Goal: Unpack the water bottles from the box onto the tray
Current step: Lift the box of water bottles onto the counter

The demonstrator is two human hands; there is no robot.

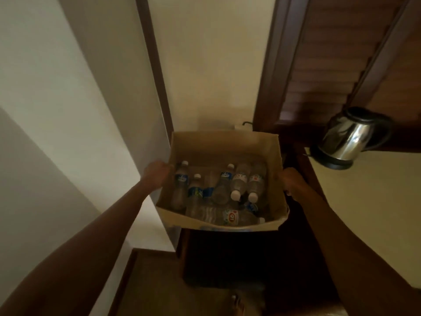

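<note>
I held the box (pixel 224 147) level, left hand (pixel 157 171) and right hand (pixel 292 180) each with its grip clamped on a side wall, so the bottles (pixel 237 182) stayed inside.

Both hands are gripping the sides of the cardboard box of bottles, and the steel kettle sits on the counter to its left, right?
Not quite. The head view shows the kettle on the counter to the right of the box, not the left. The left hand and right hand do grip its sides, bottles inside.
</note>
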